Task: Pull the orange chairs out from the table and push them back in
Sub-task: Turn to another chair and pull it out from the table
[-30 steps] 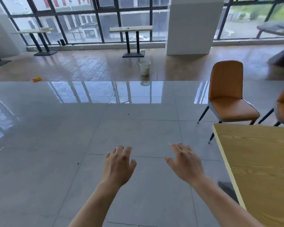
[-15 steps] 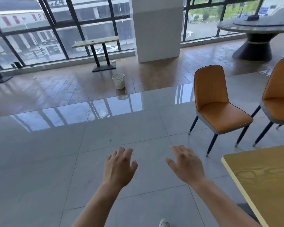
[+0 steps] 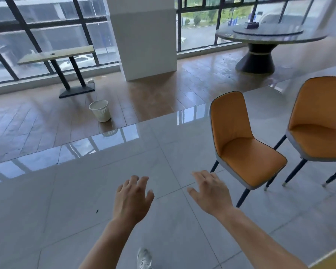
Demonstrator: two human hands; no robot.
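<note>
Orange chairs, two of them, stand side by side on the grey tiled floor (image 3: 85, 200), seats angled toward the person. The nearer chair (image 3: 239, 142) is whole in view, dark legs planted on the tiles; the second chair (image 3: 322, 123) stands just beside it on its far side and is cut off by the edge of the view. Neither is tucked under anything. A thin sliver of the yellow-edged wooden table (image 3: 332, 255) shows low at the corner, on the near side of the nearer chair and apart from it.

Both hands are held out over the floor, palms down, empty. The left hand (image 3: 133, 199) has its fingers loosely spread and slightly curled, gripping nothing. The right hand (image 3: 211, 193) is likewise spread flat and loose, its fingertips near the front leg of the nearer chair but not touching it. A white shoe (image 3: 144, 259) pokes in below the hands.

Beyond the nearer chair, a white pillar (image 3: 144, 35) rises on the brown floor strip. A pale waste bin (image 3: 100, 110) sits well off to the chair's other side, and a round dark-pedestal table (image 3: 268, 33) stands behind the second chair, by the windows.
</note>
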